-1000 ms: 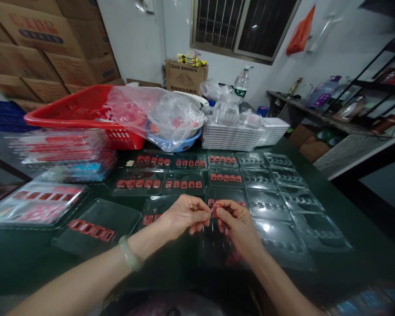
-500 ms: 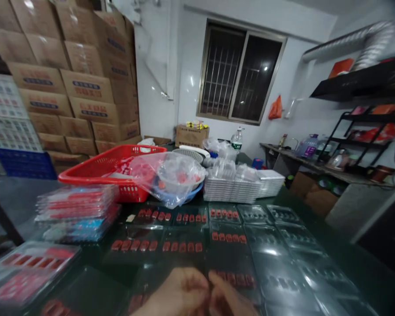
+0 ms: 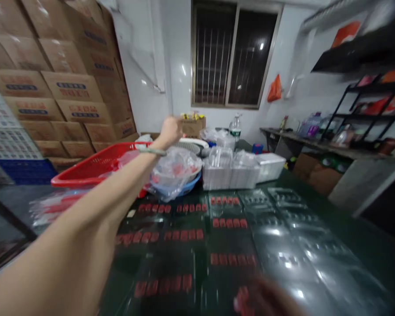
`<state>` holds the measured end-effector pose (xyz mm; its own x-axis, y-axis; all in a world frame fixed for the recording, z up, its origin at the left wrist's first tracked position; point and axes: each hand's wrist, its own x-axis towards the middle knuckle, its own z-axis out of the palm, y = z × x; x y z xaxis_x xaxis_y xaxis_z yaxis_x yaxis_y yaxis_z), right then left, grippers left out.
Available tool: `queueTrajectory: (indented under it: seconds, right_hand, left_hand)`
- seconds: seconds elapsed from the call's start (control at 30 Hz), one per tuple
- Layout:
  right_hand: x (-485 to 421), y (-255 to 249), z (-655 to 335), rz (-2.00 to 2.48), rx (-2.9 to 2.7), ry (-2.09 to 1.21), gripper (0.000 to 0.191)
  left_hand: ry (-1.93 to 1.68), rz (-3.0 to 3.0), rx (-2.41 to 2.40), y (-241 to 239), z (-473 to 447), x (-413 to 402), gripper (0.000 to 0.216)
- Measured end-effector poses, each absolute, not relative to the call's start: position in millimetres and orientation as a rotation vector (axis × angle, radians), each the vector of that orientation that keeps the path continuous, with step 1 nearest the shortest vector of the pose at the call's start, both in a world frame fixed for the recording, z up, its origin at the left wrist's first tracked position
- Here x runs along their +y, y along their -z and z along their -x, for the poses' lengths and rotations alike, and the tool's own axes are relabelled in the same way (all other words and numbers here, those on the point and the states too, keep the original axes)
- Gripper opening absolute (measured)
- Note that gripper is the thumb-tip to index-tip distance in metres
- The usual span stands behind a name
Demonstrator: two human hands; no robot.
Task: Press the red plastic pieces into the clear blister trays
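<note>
Out over the far part of the dark green counter [image 3: 335,217], I saw the person's left hand [image 3: 171,131], at the end of a long, straight arm. Its fingers looked curled in, but it was blurry, so I could not tell if it had hold of anything. A pale green bangle [image 3: 153,151] went around that wrist.

A crinkly plastic bag [image 3: 177,164] was on the near side of the left hand, with a blue bowl [image 3: 189,186] under it. The red basket [image 3: 85,173] was to the left, partly hidden by the arm. Behind that hand was a brown box [image 3: 194,128] with yellow packets [image 3: 193,116] on top. A white stack [image 3: 230,175] was to its right.

The right hand [image 3: 273,296] was low and near, and very blurry. A pinkish red piece [image 3: 242,302] was just beside its fingers. I could not tell if they were pinching it, or how wide they were.

Ahead of the right hand and to its left, red pieces [image 3: 229,223] sat in rows. More see-through trays [image 3: 285,239] lay ahead of it and to its right, shining under the light.
</note>
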<state>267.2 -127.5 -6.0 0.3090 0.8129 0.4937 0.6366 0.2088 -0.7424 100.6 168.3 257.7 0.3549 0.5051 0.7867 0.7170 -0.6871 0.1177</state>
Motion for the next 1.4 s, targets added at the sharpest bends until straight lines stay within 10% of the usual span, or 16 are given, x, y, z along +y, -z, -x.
queueTrajectory:
  seconds: [0.2,0.47,0.73,1.17,1.4]
  right_hand:
    - [-171,18,-279,1.73,-1.281,-0.348,0.025]
    - [-170,19,-247,1.686,-1.673,-0.51,0.027]
    - [-159,21,-254,1.991,-1.621,-0.179,0.023]
    - [-156,17,-234,1.537,-1.198,-0.702,0.027]
    - [-154,5,-204,1.457,-1.042,-0.863,0.016]
  left_hand:
    - [1.165,2.804,-0.841,-178,-84,69,0.026]
    - [0.219,3.595,-0.812,-25,-51,-43,0.024]
    - [0.199,3.45,-0.862,-4,-104,-51,0.022]
    - [0.312,4.22,-1.524,-29,-98,-47,0.031]
    - [1.091,3.937,-1.854,-21,-78,-61,0.024]
